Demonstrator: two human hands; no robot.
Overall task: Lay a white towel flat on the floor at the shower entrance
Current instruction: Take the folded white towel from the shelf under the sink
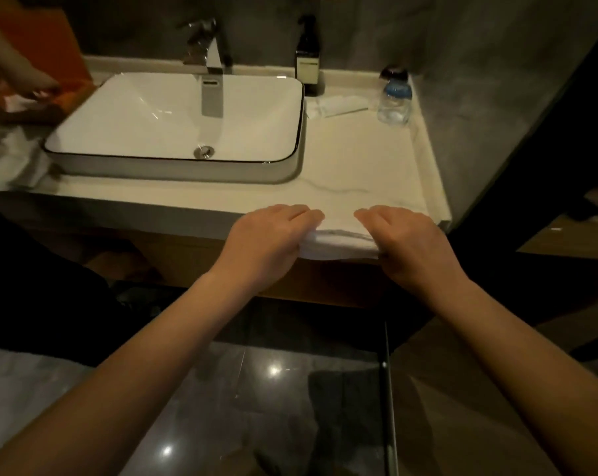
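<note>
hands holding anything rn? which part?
Both: left hand and right hand pinch the folded white towel at its near edge, overhanging the counter front.

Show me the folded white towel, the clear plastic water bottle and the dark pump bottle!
Folded white towel [342, 247], head view: its front folded edge.
Clear plastic water bottle [393, 104], head view: its body.
Dark pump bottle [308, 67], head view: its label.

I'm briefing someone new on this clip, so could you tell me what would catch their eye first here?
First, the left hand and right hand, side by side, gripping the front edge of a folded white towel on the counter right of the sink. Next, the big white sink under a chrome faucet, upper left.
</note>
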